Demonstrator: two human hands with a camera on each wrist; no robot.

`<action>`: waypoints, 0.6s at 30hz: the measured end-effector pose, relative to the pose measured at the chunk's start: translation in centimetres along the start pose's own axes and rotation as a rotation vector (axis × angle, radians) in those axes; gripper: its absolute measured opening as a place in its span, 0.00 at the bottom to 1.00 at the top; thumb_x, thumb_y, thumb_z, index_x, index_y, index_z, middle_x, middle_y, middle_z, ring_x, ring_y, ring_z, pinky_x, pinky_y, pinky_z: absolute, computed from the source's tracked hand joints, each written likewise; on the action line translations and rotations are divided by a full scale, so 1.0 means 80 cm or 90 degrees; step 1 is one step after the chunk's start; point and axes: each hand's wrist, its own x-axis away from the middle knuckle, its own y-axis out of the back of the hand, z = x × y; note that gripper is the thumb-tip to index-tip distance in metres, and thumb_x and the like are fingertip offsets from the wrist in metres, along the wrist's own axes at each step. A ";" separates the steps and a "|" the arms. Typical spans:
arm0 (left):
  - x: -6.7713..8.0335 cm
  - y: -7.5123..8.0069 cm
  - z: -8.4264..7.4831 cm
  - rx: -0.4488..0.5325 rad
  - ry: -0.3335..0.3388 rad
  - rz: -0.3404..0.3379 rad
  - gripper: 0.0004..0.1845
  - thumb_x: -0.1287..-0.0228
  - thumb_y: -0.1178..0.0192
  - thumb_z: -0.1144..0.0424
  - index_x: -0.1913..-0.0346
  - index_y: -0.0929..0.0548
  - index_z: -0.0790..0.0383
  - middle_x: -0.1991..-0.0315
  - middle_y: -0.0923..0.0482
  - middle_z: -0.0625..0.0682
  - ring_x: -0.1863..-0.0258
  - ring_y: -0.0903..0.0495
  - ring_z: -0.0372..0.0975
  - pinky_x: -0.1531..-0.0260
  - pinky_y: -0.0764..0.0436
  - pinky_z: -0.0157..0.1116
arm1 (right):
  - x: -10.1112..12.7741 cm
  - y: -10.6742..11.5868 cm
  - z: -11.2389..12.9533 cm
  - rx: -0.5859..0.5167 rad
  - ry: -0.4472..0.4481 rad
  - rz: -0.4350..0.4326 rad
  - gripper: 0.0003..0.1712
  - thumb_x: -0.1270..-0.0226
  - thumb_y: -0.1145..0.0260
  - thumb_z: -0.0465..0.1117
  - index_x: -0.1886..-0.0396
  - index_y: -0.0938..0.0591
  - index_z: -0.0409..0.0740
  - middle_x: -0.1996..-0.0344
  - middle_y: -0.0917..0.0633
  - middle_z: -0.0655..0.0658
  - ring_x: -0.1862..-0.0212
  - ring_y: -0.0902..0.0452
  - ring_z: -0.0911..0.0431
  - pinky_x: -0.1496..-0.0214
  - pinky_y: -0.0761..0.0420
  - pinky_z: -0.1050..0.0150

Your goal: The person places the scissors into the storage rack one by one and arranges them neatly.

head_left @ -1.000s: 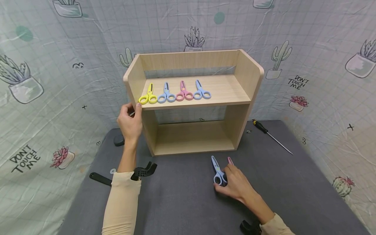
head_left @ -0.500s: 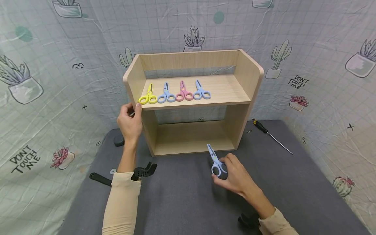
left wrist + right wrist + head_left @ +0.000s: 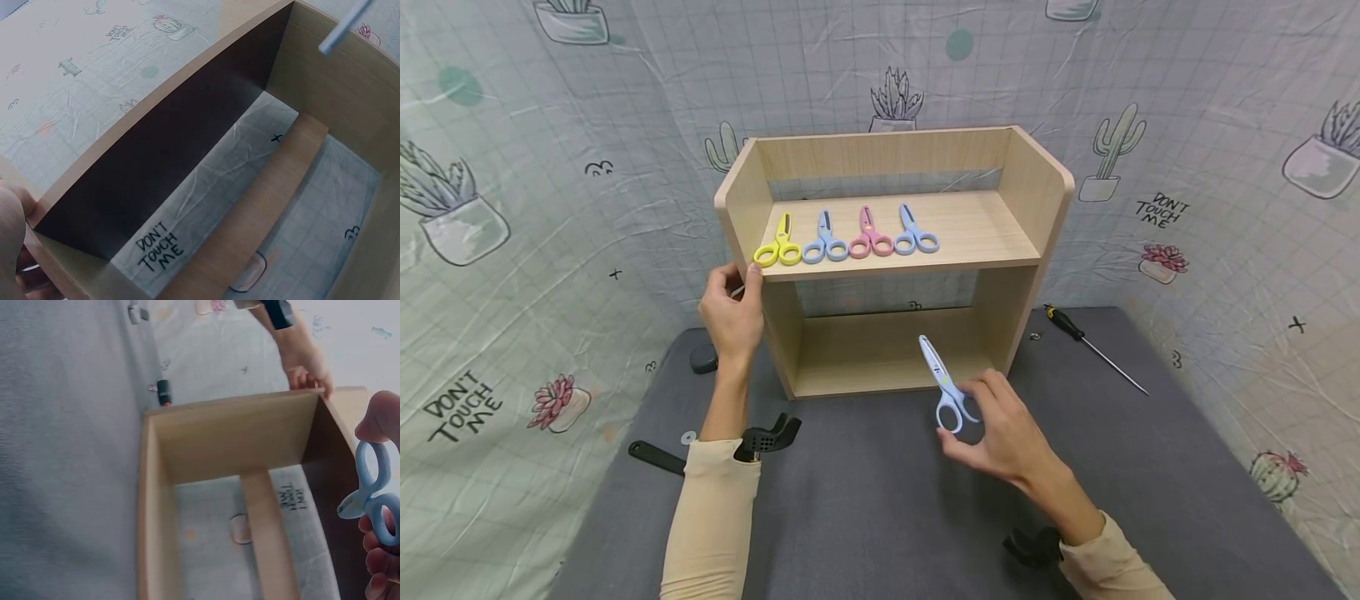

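With the left hand (image 3: pixel 732 312) gripping the wooden shelf unit's (image 3: pixel 1030 187) left wall, the right hand (image 3: pixel 1000 433) pinches the blue scissors (image 3: pixel 942 383) by their handles above the tabletop's middle, a light hold from which they might slip.

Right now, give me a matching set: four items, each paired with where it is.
Items:
1. yellow scissors
2. light blue scissors
3. screwdriver
4. left hand

Places:
A. on the grey tabletop, right of the shelf unit
B. leftmost in the row on the upper shelf
C. gripping the shelf unit's left side panel
D. held off the table in the right hand, in front of the lower opening

Pairs: 1-B, 2-D, 3-A, 4-C
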 end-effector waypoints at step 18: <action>0.001 0.000 0.001 0.000 -0.007 -0.007 0.20 0.32 0.38 0.57 0.49 0.17 0.73 0.55 0.15 0.64 0.52 0.13 0.49 0.48 0.15 0.48 | -0.063 0.051 -0.006 -0.007 0.024 -0.084 0.31 0.48 0.31 0.53 0.56 0.19 0.28 0.62 0.21 0.37 0.62 0.28 0.50 0.62 0.27 0.63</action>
